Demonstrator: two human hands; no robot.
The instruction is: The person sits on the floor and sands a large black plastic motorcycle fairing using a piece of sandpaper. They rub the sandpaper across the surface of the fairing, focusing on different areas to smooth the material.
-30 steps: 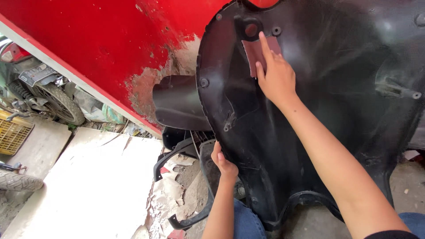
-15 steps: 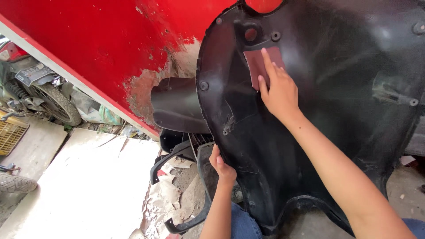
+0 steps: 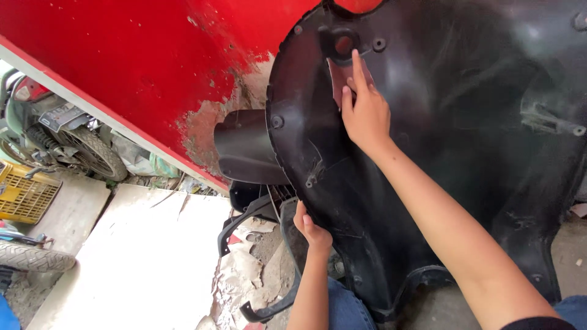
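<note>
We have open room at lower left, above the pale slab (image 3: 122,263). Ahead, the big black panel (image 3: 465,153) fills the right side and blocks any reach through it; our hands can only travel along its face or its left edge. The red wall (image 3: 122,55) closes off the top. A dark mudguard (image 3: 241,146) and loose black trim pieces (image 3: 257,214) crowd the gap between wall and panel.

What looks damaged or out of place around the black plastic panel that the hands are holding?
The red wall behind the black panel has a large patch of peeled paint, bare and brownish, beside the panel's left edge. Flakes and rubble lie on the ground below. The panel itself looks dusty, not visibly broken.
</note>
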